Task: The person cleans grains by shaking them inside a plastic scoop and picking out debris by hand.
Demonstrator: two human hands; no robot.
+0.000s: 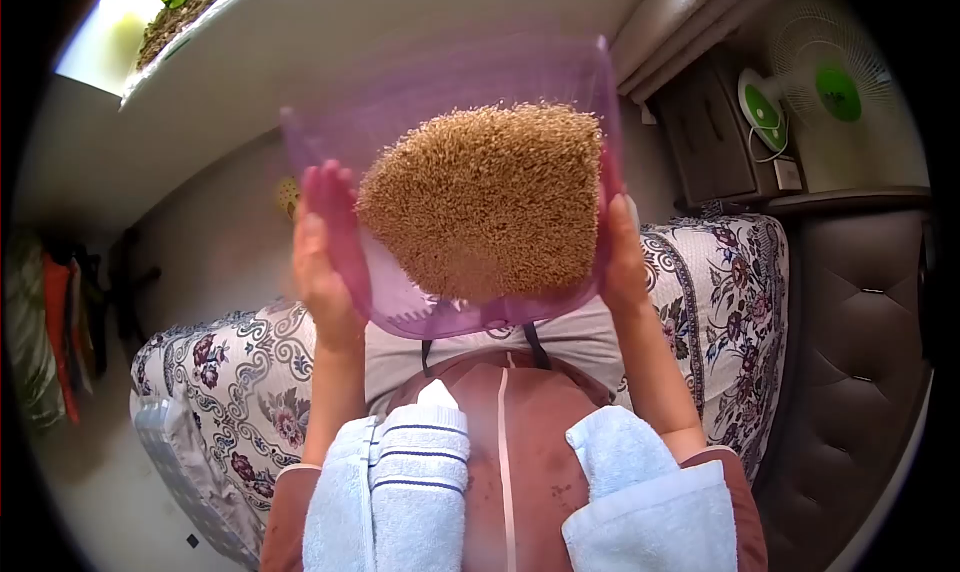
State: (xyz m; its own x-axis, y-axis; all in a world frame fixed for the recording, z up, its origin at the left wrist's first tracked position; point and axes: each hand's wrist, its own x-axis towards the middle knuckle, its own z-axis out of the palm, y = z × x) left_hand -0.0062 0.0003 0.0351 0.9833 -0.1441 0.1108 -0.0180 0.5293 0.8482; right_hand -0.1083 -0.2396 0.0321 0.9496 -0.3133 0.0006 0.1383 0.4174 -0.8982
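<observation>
A translucent purple plastic winnowing tray point(435, 322) is held up in front of my body, above my lap. A broad heap of golden-brown grain point(490, 197) lies in it, mostly in the middle and right, with bare plastic at the near left. My left hand point(325, 262) grips the tray's left wall, its fingers partly seen through the plastic. On the opposite side, my right hand point(625, 252) clasps the right wall, thumb up, with most of its fingers hidden behind the wall. The far edge of the tray is blurred by motion.
Beneath me is a bed with a floral cover point(715, 282) and a padded brown headboard point(850, 372). A dark nightstand point(700, 127) and a green-and-white fan point(835, 92) stand at the upper right. Light-blue towels point(420, 482) hang over my shoulders. Clothes point(60, 322) hang at the far left.
</observation>
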